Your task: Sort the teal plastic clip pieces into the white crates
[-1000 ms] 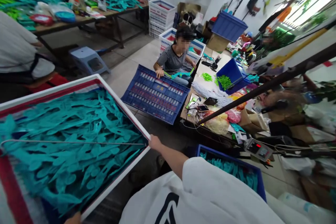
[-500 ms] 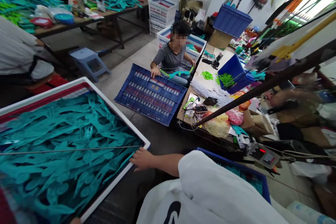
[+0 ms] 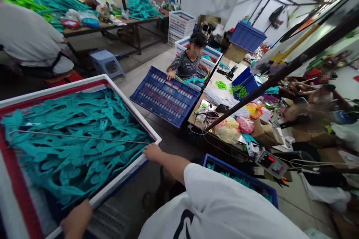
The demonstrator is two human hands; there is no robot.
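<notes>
A white-rimmed plastic crate [image 3: 116, 89] with a red band fills the left side, heaped with flat teal plastic pieces [image 3: 84, 130]. At its near right corner, my right hand [image 3: 153, 152] is closed over the rim. My left hand [image 3: 77, 217], at the bottom edge of the picture, is closed on the near rim; its fingertips are partly hidden. A long thin metal rod [image 3: 81, 135] with a hooked far end lies across the pieces. Its near end reaches my right hand; whether the fingers hold it too, I cannot tell.
A seated co-worker [image 3: 186, 63] holds a tilted blue crate [image 3: 162, 97] beside a cluttered table [image 3: 202, 108]. Another blue crate [image 3: 206, 160] of teal pieces is near my body. A dark pole [image 3: 252, 91] slants across. Behind are a stool [image 3: 105, 58] and a person's back [image 3: 30, 37].
The view has shifted, and more of the crate's near left side shows. My left hand has come into fuller view on the near rim. My right hand stays at the corner.
</notes>
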